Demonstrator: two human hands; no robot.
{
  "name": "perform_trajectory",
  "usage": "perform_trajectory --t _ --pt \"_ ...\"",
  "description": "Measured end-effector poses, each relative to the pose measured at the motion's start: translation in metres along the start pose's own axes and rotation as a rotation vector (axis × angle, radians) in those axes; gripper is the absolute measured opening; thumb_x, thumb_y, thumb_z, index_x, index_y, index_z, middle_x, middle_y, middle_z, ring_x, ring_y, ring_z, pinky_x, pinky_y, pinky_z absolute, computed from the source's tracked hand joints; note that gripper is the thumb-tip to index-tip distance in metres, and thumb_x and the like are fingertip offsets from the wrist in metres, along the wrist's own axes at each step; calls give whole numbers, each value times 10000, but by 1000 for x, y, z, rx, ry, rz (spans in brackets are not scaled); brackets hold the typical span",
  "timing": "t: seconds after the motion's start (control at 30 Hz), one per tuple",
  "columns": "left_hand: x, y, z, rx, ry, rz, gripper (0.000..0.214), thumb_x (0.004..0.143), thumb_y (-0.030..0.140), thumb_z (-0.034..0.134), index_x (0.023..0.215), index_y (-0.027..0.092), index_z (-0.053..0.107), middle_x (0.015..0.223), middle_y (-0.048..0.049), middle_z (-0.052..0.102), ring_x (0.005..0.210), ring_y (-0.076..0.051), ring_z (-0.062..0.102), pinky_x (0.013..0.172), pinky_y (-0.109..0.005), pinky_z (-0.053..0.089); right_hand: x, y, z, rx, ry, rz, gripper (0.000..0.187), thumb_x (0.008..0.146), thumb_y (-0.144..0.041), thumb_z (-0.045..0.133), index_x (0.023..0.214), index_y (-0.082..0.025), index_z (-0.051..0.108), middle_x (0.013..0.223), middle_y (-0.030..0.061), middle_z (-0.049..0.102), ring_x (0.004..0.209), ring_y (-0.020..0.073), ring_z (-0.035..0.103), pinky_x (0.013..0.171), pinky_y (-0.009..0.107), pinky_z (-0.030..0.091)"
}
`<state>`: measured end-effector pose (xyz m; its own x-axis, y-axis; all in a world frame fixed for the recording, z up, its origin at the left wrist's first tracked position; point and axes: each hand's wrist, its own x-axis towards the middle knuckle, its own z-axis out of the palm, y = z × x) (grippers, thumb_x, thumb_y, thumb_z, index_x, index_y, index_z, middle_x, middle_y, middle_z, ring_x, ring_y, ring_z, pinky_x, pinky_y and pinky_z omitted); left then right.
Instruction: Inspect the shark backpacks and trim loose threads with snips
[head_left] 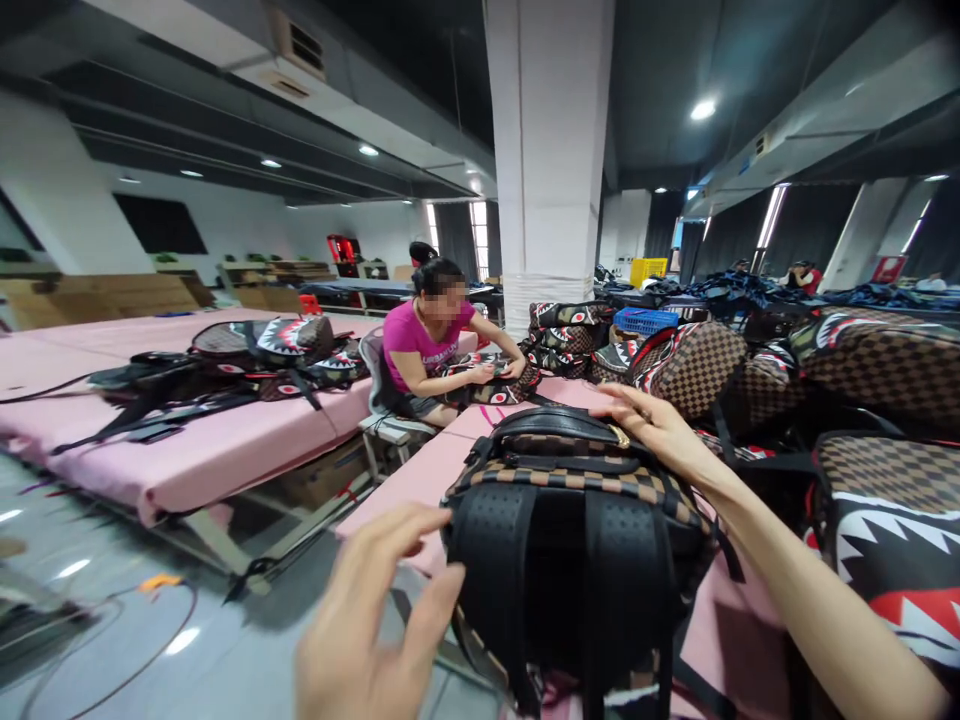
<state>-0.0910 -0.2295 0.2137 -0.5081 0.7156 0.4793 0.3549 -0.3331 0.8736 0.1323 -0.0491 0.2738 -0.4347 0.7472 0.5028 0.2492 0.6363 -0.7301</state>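
Observation:
A black and brown checkered backpack (570,480) stands before me on a pink-covered table, its black padded shoulder straps facing me and its top handle up. My left hand (379,600) is beside the backpack's left side, thumb and fingers apart, with nothing in it. Whether its fingertips touch the bag I cannot tell. Over the far right of the top, near a gold-coloured zip end, my right hand (652,425) reaches with fingers stretched out. Its fingertips are partly hidden behind the bag's top edge.
More checkered backpacks with shark-mouth prints (900,530) crowd the right side. A co-worker (427,340) sits across the table, hands on another bag. Bags (292,340) lie on a second pink table at left. A white pillar (551,150) and blue crate (645,320) stand beyond.

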Motion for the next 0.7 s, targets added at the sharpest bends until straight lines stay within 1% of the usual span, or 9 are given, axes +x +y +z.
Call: perform_trajectory --t 0.1,0.17,0.23,0.37,0.4,0.5,0.53,0.6,0.7 --pt "23 -13 6 91 -72 -104 304 595 440 722 748 216 585 706 -8 561 655 -178 530 618 -278 442 4 -10 1 35 -37 0 419 882 -389 467 1244 -189 534 1076 59 681 943 168 625 827 325 485" --pt "28 -18 20 36 -75 -148 353 594 450 718 766 210 524 679 23 498 630 -145 498 603 -254 424 8 -15 -2 -41 -126 30 376 862 -393 500 1134 -162 616 985 62 703 869 170 637 764 302 497" --pt "27 -22 33 -79 -80 -184 373 597 430 710 789 210 478 680 41 451 628 -128 480 595 -239 415 12 -17 -7 -89 -149 71 374 861 -405 495 1108 -162 634 967 62 706 791 161 638 686 283 503" --pt "21 -27 36 -112 -99 -200 351 610 403 697 782 214 457 693 46 416 632 -120 445 610 -241 396 17 -21 -16 -80 -177 132 361 812 -425 564 1030 -159 672 941 68 710 683 143 613 587 254 486" --pt "21 -28 35 -77 -115 -190 338 619 409 693 775 214 464 694 44 417 633 -123 436 613 -245 391 18 -25 -17 -63 -138 138 356 796 -429 585 1001 -153 679 904 70 714 612 125 586 536 238 465" --pt "20 -30 30 17 -148 -143 310 634 428 681 741 217 480 670 38 420 628 -137 427 601 -255 380 15 -44 -12 9 219 41 358 833 -451 538 998 -160 668 768 48 699 435 72 438 411 206 365" --pt "21 -30 30 39 -148 -125 306 633 430 680 731 219 482 652 39 418 620 -141 428 589 -256 377 11 -52 -8 -1 290 -15 344 852 -447 513 982 -170 671 727 37 684 428 73 428 410 208 362" --pt "22 -30 31 71 -150 -77 292 639 422 679 712 224 478 615 45 407 587 -141 425 560 -254 368 -3 -67 6 -119 235 -111 285 866 -409 506 928 -197 685 679 22 660 481 99 500 463 224 415" --pt "23 -29 34 65 -162 55 227 687 366 642 712 229 462 608 49 419 533 -124 410 526 -244 356 -27 -77 31 -407 4 -233 200 853 -275 517 951 -241 688 798 24 677 670 147 618 599 251 480"
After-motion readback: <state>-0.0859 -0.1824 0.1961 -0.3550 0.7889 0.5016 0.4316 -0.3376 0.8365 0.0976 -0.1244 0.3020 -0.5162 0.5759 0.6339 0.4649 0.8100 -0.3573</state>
